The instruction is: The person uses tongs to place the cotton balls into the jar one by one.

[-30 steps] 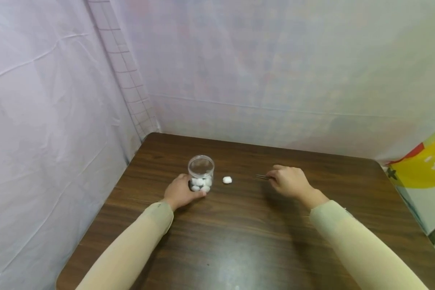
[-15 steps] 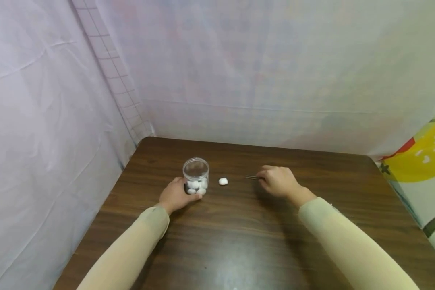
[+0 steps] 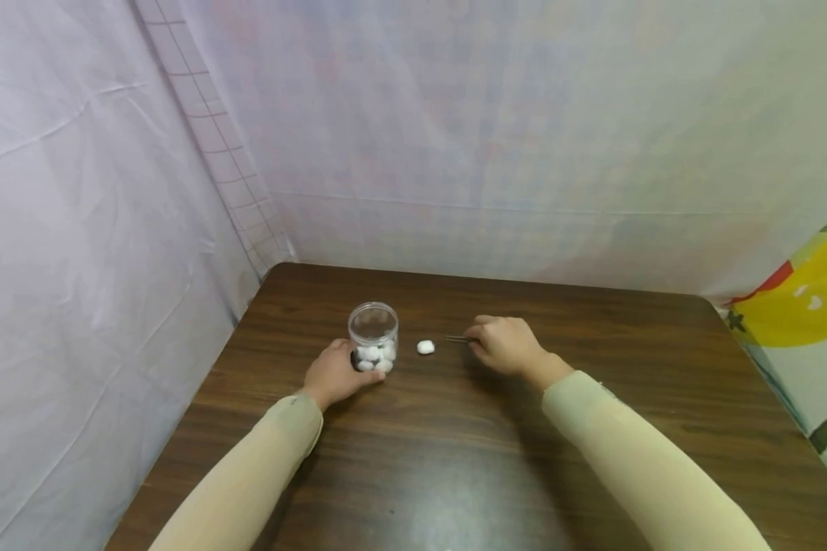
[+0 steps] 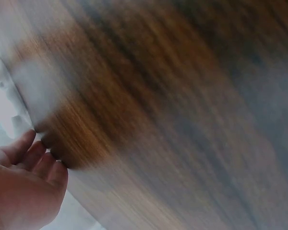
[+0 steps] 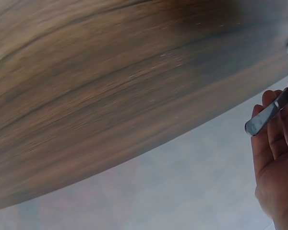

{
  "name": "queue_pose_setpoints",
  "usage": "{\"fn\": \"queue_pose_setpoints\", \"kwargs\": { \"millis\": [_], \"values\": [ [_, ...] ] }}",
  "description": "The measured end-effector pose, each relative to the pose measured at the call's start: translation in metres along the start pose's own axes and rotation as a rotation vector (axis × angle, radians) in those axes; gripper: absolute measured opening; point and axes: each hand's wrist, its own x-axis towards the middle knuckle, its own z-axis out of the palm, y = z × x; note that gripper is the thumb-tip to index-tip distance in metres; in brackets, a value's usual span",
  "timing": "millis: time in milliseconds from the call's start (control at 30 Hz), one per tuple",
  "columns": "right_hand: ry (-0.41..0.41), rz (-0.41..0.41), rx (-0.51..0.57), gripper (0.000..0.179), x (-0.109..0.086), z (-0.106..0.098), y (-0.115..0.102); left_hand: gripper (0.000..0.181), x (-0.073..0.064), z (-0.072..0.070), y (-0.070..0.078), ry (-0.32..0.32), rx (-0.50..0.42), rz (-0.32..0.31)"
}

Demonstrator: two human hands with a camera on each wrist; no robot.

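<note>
A clear open-topped jar [image 3: 374, 327] with several white cotton balls [image 3: 379, 356] in its lower half stands on the table. My left hand [image 3: 335, 375] grips its lower left side, the thumb across the near side; in the left wrist view the same hand [image 4: 29, 182] shows at the lower left edge. To the right of the jar lies a single cotton ball [image 3: 425, 347]. My right hand [image 3: 510, 346] holds metal tweezers [image 3: 457, 338], tips pointing left at that ball, a short gap between. The tweezers' rounded back end [image 5: 260, 120] sticks out of the hand in the right wrist view.
Everything stands on a dark wood-grain table [image 3: 413, 451] with rounded corners. Pale cloth [image 3: 496, 138] hangs right behind its far edge and along the left. A yellow printed pattern [image 3: 799, 310] shows at the right.
My right hand has moved left with the tweezers, bringing the tips closer to the loose cotton ball. The left hand keeps its hold on the jar. The head view has shifted slightly.
</note>
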Motion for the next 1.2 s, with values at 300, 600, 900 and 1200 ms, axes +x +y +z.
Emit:
{"fn": "queue_pose_setpoints", "kwargs": {
  "millis": [300, 600, 900, 1200],
  "values": [
    [-0.050, 0.006, 0.005, 0.019, 0.011, 0.008, -0.009, 0.085, -0.001, 0.002, 0.001, -0.009, 0.003, -0.002],
    [-0.078, 0.007, -0.008, 0.018, 0.014, 0.013, -0.011, 0.086, 0.001, 0.000, 0.004, -0.014, 0.000, 0.006],
    [-0.092, 0.016, -0.019, 0.018, 0.016, 0.014, -0.014, 0.085, -0.002, -0.004, 0.007, -0.013, 0.005, 0.009],
    [-0.084, 0.026, -0.031, 0.019, 0.018, 0.017, -0.016, 0.084, -0.004, -0.007, 0.006, -0.015, -0.008, -0.004]
  ]
}}
